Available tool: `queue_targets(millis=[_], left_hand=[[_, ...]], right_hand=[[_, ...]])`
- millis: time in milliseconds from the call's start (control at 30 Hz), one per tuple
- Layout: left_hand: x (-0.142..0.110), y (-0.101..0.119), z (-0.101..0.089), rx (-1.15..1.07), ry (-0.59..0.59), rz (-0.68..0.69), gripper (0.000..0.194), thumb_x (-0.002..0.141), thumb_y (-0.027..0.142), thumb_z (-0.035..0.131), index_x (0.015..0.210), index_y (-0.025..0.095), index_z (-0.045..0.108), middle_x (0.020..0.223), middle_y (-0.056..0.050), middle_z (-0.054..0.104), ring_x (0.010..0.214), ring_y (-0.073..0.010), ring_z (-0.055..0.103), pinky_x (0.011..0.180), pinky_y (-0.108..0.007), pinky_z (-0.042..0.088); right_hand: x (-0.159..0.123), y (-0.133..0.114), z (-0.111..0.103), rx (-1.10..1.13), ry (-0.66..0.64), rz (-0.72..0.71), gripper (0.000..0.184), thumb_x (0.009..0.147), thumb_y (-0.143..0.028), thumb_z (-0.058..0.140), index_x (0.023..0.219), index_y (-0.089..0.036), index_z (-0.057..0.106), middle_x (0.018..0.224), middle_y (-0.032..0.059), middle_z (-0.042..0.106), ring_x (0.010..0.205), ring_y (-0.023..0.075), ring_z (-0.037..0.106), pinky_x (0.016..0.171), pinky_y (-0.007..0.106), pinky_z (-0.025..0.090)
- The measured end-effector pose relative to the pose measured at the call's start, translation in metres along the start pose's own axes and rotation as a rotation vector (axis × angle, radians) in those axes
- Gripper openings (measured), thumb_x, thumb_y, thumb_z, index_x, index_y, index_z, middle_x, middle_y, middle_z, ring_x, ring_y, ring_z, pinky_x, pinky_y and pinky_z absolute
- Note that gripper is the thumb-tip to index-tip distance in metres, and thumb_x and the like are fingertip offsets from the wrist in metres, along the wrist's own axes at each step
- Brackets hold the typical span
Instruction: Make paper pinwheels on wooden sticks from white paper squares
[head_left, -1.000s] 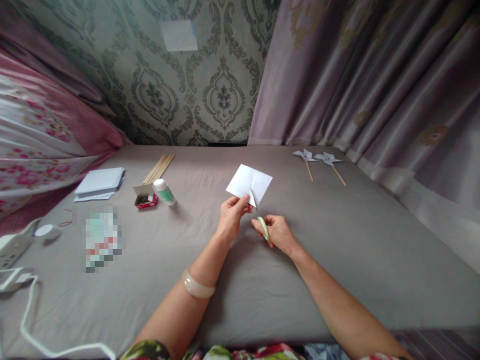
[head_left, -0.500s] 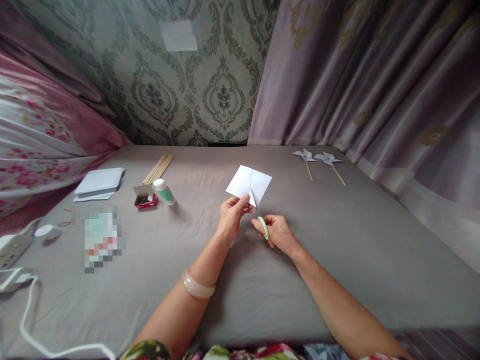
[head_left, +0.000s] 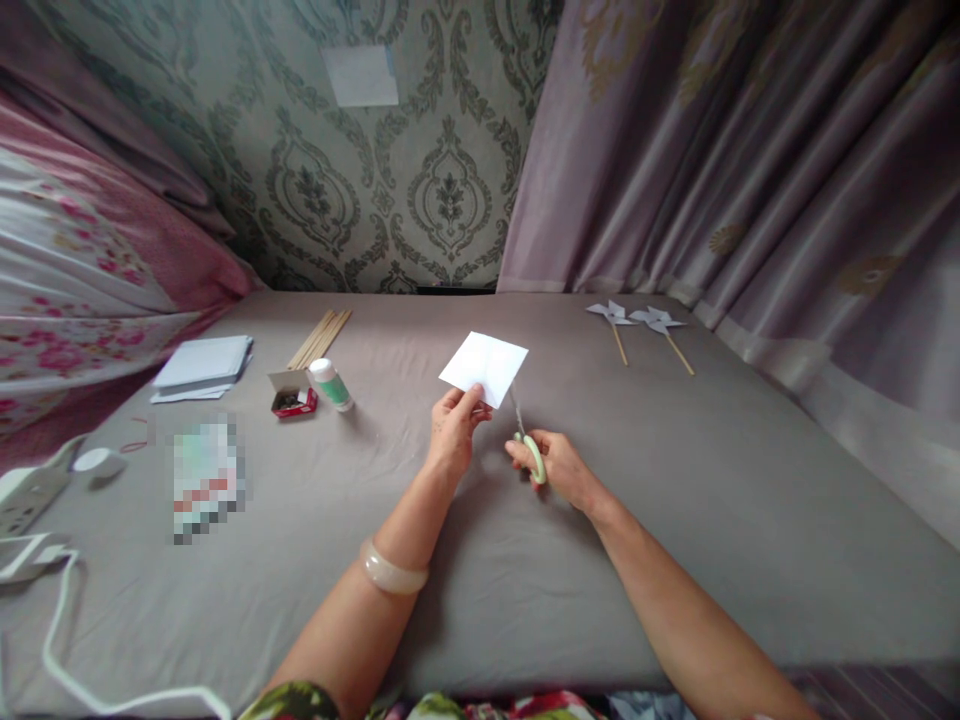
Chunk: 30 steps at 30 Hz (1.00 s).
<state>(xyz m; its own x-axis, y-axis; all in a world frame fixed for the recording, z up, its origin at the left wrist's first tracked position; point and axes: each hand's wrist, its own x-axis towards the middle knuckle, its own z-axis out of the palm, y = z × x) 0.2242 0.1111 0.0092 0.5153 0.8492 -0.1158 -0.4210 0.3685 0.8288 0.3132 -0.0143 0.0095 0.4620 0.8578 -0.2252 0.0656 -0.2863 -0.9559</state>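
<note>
A square of white paper [head_left: 484, 365] is pinched near its lower corner by my left hand [head_left: 455, 428], thumb on top. My right hand [head_left: 556, 466] is closed round the pale green handles of a pair of scissors [head_left: 534, 458]. The blades point up and away, just off the right side of the paper, and look nearly closed. Both hands are above the middle of the grey cloth-covered surface [head_left: 675, 520].
Two paper pinwheels on sticks [head_left: 616, 330] lie at the back right. On the left are a paper stack [head_left: 202, 362], wooden sticks [head_left: 320, 338], a glue stick [head_left: 331, 385], a small red box [head_left: 294, 402], a blurred-out packet [head_left: 206, 475] and a power strip [head_left: 28, 497] with a white cable.
The scissors blades have come out of the paper and now stand to its right. My left hand has shifted the paper slightly left.
</note>
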Motion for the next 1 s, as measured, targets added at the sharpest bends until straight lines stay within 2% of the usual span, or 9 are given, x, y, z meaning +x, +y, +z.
queue_targets(millis=[133, 233, 400, 500, 600, 700, 800, 933, 1000], left_hand=[[0.002, 0.002, -0.002, 0.004, -0.013, 0.013, 0.024, 0.058, 0.03, 0.072, 0.076, 0.017, 0.066, 0.07, 0.0, 0.065, 0.059, -0.0101, 0.055, 0.056, -0.022, 0.042], [-0.001, 0.002, -0.003, 0.098, -0.091, -0.003, 0.018, 0.061, 0.025, 0.064, 0.077, 0.017, 0.068, 0.072, -0.001, 0.065, 0.064, -0.0124, 0.055, 0.059, -0.023, 0.042], [-0.007, 0.008, -0.004, 0.407, -0.211, 0.004, 0.007, 0.06, 0.021, 0.056, 0.057, 0.018, 0.061, 0.059, -0.001, 0.057, 0.059, -0.0146, 0.048, 0.055, -0.024, 0.034], [-0.008, 0.011, -0.004, 0.536, -0.255, 0.003, 0.008, 0.061, 0.021, 0.052, 0.054, 0.018, 0.056, 0.055, -0.001, 0.054, 0.055, -0.0144, 0.044, 0.053, -0.025, 0.029], [-0.007, 0.013, -0.004, 0.627, -0.251, 0.017, 0.009, 0.063, 0.02, 0.05, 0.055, 0.018, 0.054, 0.055, 0.0, 0.05, 0.056, -0.0135, 0.042, 0.053, -0.025, 0.027], [-0.007, 0.015, -0.004, 0.682, -0.243, 0.024, 0.009, 0.065, 0.02, 0.048, 0.057, 0.017, 0.052, 0.055, 0.002, 0.047, 0.057, -0.0127, 0.041, 0.053, -0.025, 0.026], [-0.008, 0.016, -0.004, 0.709, -0.264, 0.014, 0.009, 0.066, 0.02, 0.046, 0.058, 0.017, 0.051, 0.056, 0.002, 0.045, 0.058, -0.0124, 0.04, 0.054, -0.025, 0.026], [-0.009, 0.013, -0.003, 0.667, -0.314, -0.015, 0.009, 0.064, 0.02, 0.047, 0.06, 0.016, 0.054, 0.057, 0.002, 0.048, 0.058, -0.0121, 0.041, 0.053, -0.025, 0.027], [-0.009, 0.01, -0.002, 0.607, -0.286, -0.035, 0.007, 0.063, 0.019, 0.05, 0.059, 0.016, 0.055, 0.056, 0.001, 0.048, 0.056, -0.0113, 0.042, 0.052, -0.024, 0.028]], right_hand=[[0.008, 0.0, -0.011, 0.229, 0.229, -0.069, 0.047, 0.065, -0.061, 0.069, 0.067, -0.015, 0.058, 0.06, -0.0005, 0.058, 0.042, 0.0063, 0.043, 0.041, 0.022, 0.037], [0.013, 0.001, -0.021, 0.402, 0.315, -0.094, 0.046, 0.061, -0.058, 0.073, 0.071, -0.016, 0.059, 0.067, 0.0001, 0.06, 0.048, 0.0076, 0.044, 0.044, 0.023, 0.04], [0.013, 0.001, -0.029, 0.517, 0.28, -0.088, 0.04, 0.06, -0.05, 0.078, 0.07, -0.017, 0.059, 0.06, -0.0042, 0.054, 0.051, 0.0083, 0.045, 0.045, 0.022, 0.039], [0.012, 0.002, -0.028, 0.524, 0.253, -0.085, 0.038, 0.057, -0.044, 0.082, 0.071, -0.017, 0.059, 0.056, -0.0061, 0.05, 0.05, 0.0079, 0.044, 0.044, 0.022, 0.036], [0.012, 0.002, -0.027, 0.551, 0.277, -0.089, 0.038, 0.057, -0.044, 0.082, 0.071, -0.017, 0.059, 0.056, -0.0061, 0.05, 0.049, 0.0075, 0.043, 0.044, 0.021, 0.036], [0.012, 0.003, -0.027, 0.563, 0.279, -0.084, 0.039, 0.059, -0.047, 0.08, 0.071, -0.017, 0.059, 0.057, -0.0052, 0.052, 0.048, 0.0076, 0.044, 0.044, 0.022, 0.036], [0.013, 0.007, -0.025, 0.534, 0.261, -0.087, 0.037, 0.056, -0.043, 0.082, 0.066, -0.017, 0.058, 0.054, -0.0068, 0.049, 0.048, 0.0073, 0.042, 0.044, 0.021, 0.034], [0.016, 0.014, -0.022, 0.448, 0.282, -0.115, 0.036, 0.051, -0.039, 0.084, 0.06, -0.017, 0.056, 0.05, -0.0071, 0.047, 0.047, 0.0076, 0.039, 0.044, 0.022, 0.032], [0.017, 0.015, -0.022, 0.416, 0.299, -0.15, 0.034, 0.052, -0.038, 0.083, 0.063, -0.017, 0.059, 0.053, -0.0062, 0.051, 0.049, 0.0085, 0.041, 0.047, 0.023, 0.034]])
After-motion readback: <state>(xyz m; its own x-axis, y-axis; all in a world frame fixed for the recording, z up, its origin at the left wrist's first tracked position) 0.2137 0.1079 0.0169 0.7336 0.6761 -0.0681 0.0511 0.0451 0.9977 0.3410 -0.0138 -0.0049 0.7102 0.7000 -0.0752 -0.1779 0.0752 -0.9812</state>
